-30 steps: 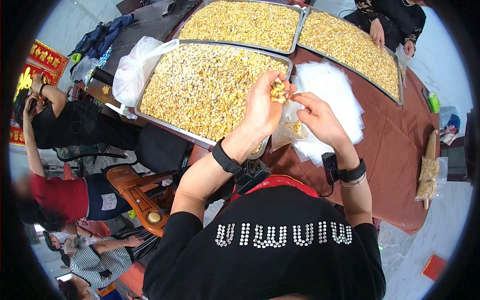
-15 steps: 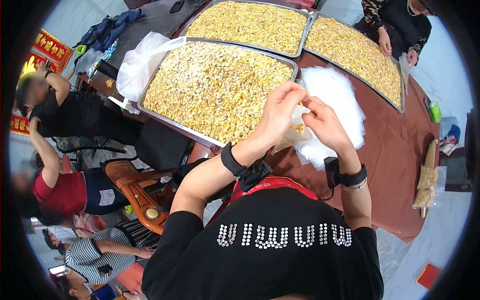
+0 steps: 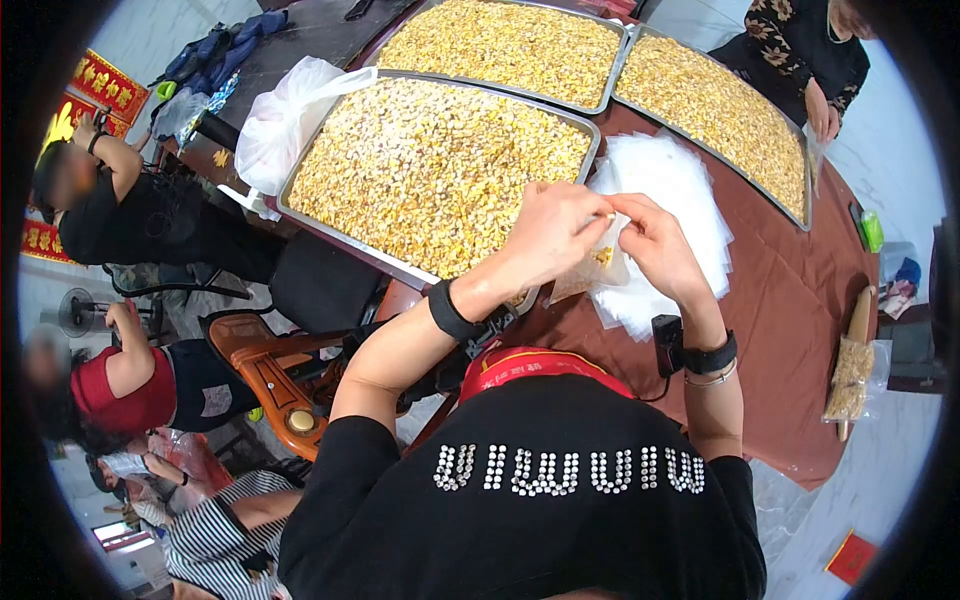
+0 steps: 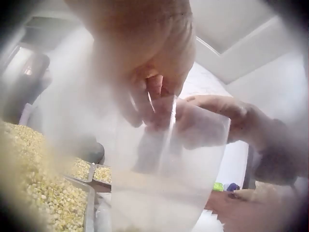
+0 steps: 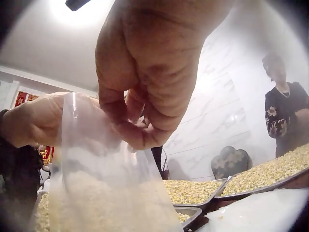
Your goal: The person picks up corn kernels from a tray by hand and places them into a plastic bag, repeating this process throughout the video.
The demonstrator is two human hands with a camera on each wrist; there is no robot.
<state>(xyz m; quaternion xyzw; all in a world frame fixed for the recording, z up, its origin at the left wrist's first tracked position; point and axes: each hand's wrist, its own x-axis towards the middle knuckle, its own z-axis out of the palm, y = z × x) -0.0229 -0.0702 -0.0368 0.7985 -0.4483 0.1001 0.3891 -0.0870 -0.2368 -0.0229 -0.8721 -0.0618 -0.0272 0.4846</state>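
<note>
A clear plastic bag (image 3: 603,262) with yellow grain-like pieces in its lower part stands upright on the table beside the near tray. At its mouth, my left hand (image 3: 552,232) pinches the plastic with bent fingers, palm turned down. My right hand (image 3: 665,250) faces it and pinches the bag's top edge between thumb and fingers. The fingertips of both hands almost meet. In the left wrist view the clear bag (image 4: 164,193) hangs below the hands, partly covering the right fingers. The right wrist view shows cloudy plastic (image 5: 106,193) in front of my left hand (image 5: 38,118).
The near metal tray (image 3: 290,215) is heaped with yellow pieces, as are two trays behind. A stack of flat clear bags (image 3: 665,190) lies on the brown cloth (image 3: 770,330). A filled bag (image 3: 850,378) sits at the right edge. Another person (image 3: 800,70) works across the table.
My left hand, earlier cupped palm-up with yellow pieces in it, has turned palm down over the bag's mouth. My right hand has moved slightly right, staying close to it.
</note>
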